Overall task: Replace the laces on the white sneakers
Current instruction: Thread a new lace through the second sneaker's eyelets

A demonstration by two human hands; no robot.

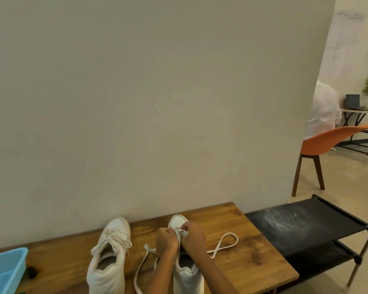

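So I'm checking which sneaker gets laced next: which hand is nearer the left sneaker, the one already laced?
Left. The left hand works at the right sneaker, on the side facing the laced left sneaker; the right hand is on the far side.

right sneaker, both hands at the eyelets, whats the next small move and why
Probably pull the lace end through the eyelet it is being fed into: both the left hand and right hand pinch lace near the toe of the right sneaker, with slack looped on the table.
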